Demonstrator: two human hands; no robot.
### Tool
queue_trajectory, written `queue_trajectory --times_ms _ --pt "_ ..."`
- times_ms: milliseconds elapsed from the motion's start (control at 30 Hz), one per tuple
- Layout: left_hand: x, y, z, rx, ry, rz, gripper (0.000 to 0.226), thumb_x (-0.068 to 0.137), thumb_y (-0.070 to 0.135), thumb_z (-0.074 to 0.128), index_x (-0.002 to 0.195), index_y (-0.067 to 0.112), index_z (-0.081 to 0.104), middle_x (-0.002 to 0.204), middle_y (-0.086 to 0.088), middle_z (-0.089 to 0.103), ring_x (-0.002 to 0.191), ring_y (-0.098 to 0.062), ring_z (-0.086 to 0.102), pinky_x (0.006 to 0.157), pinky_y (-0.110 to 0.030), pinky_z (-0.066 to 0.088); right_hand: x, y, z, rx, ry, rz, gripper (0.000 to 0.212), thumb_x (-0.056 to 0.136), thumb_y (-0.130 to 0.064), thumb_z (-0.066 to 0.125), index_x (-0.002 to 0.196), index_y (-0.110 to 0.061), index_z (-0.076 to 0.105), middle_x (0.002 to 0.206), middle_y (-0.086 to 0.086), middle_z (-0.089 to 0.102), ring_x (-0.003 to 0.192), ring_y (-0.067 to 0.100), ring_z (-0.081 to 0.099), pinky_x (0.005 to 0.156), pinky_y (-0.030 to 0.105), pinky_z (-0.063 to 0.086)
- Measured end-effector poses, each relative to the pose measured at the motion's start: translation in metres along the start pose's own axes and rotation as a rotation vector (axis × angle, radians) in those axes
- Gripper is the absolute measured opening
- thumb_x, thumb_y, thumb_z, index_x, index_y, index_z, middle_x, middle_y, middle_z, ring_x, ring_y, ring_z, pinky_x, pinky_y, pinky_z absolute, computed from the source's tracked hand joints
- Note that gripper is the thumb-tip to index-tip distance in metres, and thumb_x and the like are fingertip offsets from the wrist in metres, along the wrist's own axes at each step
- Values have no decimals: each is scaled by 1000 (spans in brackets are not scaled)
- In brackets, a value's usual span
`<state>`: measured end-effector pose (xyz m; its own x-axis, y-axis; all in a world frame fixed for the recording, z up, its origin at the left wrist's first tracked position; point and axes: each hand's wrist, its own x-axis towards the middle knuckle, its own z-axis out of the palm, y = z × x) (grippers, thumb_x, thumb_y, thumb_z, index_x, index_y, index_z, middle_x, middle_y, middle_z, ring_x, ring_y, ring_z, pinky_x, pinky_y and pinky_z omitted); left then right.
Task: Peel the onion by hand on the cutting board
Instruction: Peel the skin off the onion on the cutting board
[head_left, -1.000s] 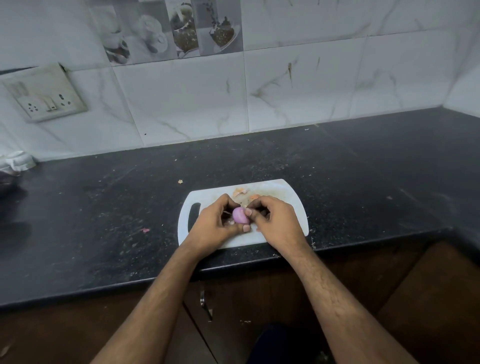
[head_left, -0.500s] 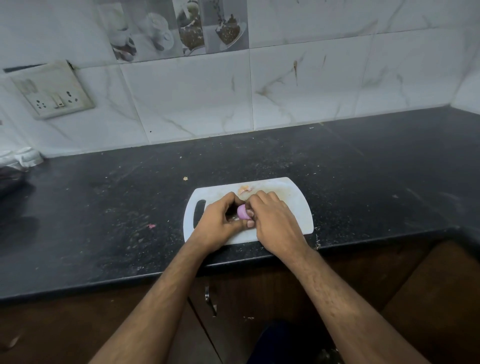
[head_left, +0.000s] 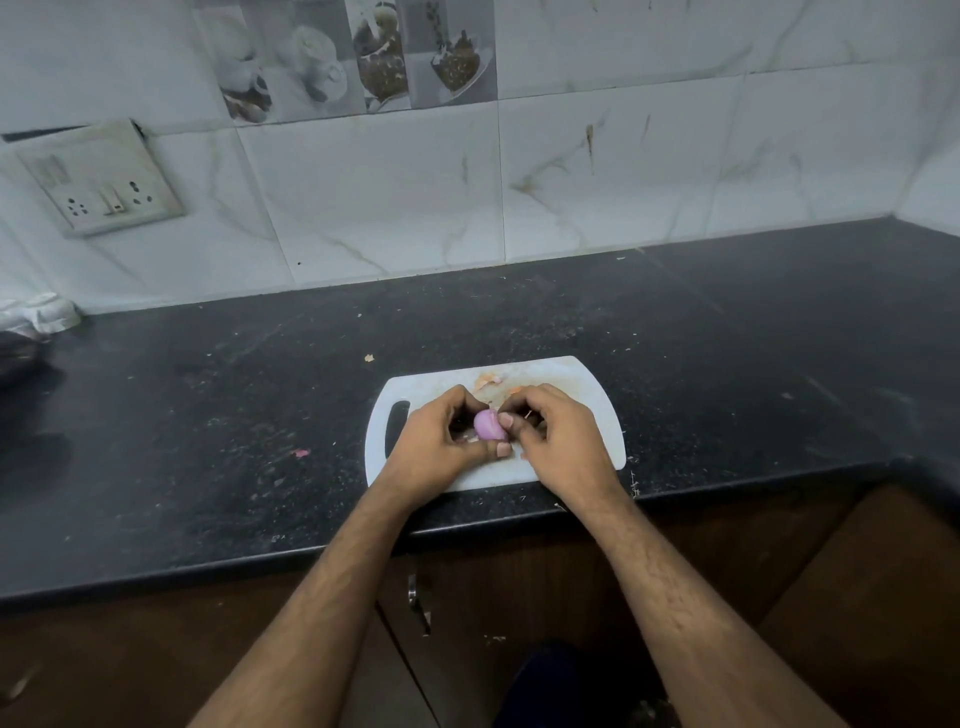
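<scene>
A: How many onions between the hands?
B: One onion (head_left: 488, 424), held by two hands, left hand (head_left: 438, 447) and right hand (head_left: 558, 441).
A: And under them?
B: One cutting board (head_left: 587, 400) (white), on one countertop (head_left: 675, 338); one socket plate (head_left: 98, 179) far beyond the left hand.

Above the white cutting board (head_left: 582, 395), the left hand (head_left: 436, 447) and right hand (head_left: 558, 441) together grip a small purple onion (head_left: 487, 424).
</scene>
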<state>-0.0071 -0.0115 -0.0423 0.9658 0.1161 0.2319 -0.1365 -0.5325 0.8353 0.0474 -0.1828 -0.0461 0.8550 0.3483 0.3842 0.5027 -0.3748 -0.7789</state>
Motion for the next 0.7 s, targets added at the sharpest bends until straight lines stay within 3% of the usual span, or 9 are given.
queue_trajectory --times_ms 167,267,367,533,700 --pt "-1 -2 0 32 10 15 41 71 34 94 98 19 68 96 4 75 93 -13 69 81 -24 52 2 3 0 106 -32 51 14 90 -18 74 85 -29 69 86 -17 69 78 3 61 68 11 44" --pt "-1 -1 0 25 8 24 40 71 32 95 98 18 68 95 3 75 90 -11 68 77 -20 50 4 3 1 15 -76 21 14 94 -20 69 87 -32 65 90 -20 65 91 6 57 78 29 52" --pt "-2 -1 1 11 1 21 38 71 30 95 95 19 67 94 3 75 84 -3 65 76 -17 49 3 -1 3 -189 -105 -48 11 100 -22 56 94 -31 60 99 -18 60 98 6 47 78 36 50" --pt "-2 -3 1 1 3 29 38 70 28 95 92 21 66 93 3 75 91 -17 69 84 -31 54 2 -6 6 -481 -98 -149 12 99 -16 49 109 -19 55 111 -7 57 99 16 46 72 33 42" --pt "-2 -2 2 32 26 23 37 70 31 95 92 24 66 91 6 74 86 -8 67 83 -32 53 -2 -4 4 -432 -113 -106 13 99 -13 46 108 -19 53 113 -5 57 102 17 47 79 36 44"
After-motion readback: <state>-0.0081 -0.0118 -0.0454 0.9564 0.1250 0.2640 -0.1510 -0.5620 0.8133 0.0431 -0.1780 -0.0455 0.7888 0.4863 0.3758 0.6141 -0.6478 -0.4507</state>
